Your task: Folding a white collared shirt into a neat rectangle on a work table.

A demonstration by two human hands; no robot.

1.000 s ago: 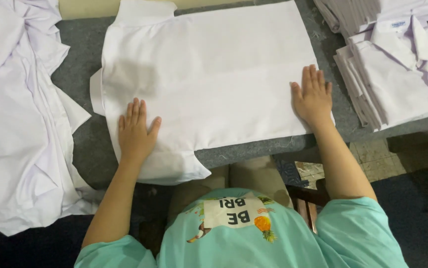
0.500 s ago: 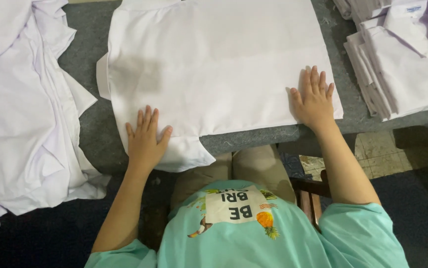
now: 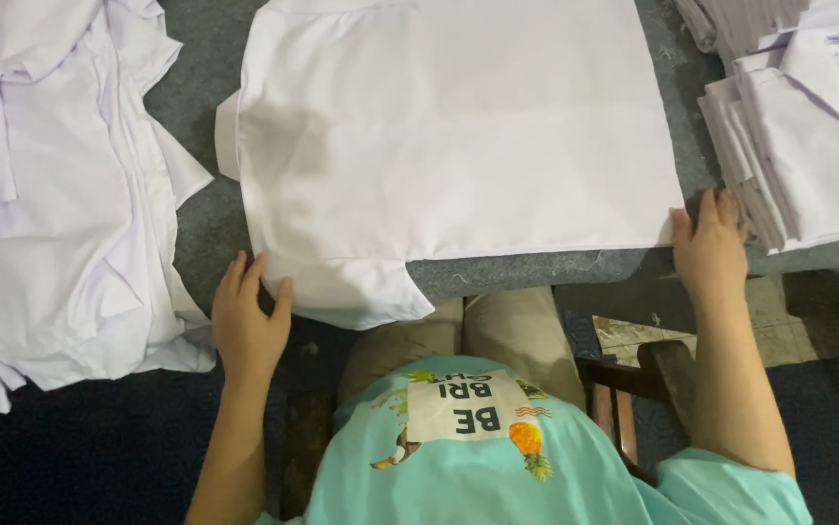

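Note:
A white shirt (image 3: 458, 146) lies flat, back side up, on the grey felt table (image 3: 196, 58); one short sleeve hangs over the near edge. My left hand (image 3: 247, 326) rests with fingers spread at the shirt's near left corner, touching the sleeve's edge. Off the cloth now, my right hand (image 3: 711, 248) sits fingers apart at the shirt's near right corner, against the table edge and next to the folded stack. Neither hand grips anything.
A heap of unfolded white shirts (image 3: 50, 194) covers the table's left side and hangs over its edge. A stack of folded white shirts (image 3: 808, 136) stands at the right. Below are my knees, a teal shirt (image 3: 497, 457) and a wooden chair (image 3: 633, 389).
Both hands have slid off the shirt's surface: the left one down and left to the sleeve corner, the right one outward to the near right corner by the folded stack.

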